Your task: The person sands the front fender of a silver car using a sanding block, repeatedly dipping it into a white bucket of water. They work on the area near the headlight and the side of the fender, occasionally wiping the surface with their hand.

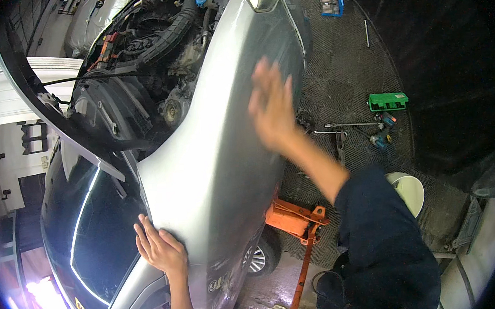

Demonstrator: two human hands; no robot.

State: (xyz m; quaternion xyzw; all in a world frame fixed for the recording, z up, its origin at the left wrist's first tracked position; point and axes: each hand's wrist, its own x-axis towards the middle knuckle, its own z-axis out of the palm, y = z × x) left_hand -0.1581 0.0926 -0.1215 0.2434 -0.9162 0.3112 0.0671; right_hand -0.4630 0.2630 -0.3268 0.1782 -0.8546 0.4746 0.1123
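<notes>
A silver car's front fender point(202, 164) stretches in front of me, beside the uncovered engine bay point(153, 63). My left hand point(160, 247) lies flat with fingers spread near the fender's rear corner, by the edge of the windscreen point(99, 224). Over the fender's outer side, my right hand point(273, 106) has its fingers stretched out, somewhat blurred by motion. Whether its palm touches the metal I cannot tell. Neither hand holds anything.
The raised hood point(27, 93) stands at the left. An orange floor jack point(290, 217) sits beside the car, near a wheel point(261, 258). On the dark mat lie a green toolbox point(387, 101), a cordless power tool point(381, 137), a blue case point(332, 1) and a pale bucket point(408, 193).
</notes>
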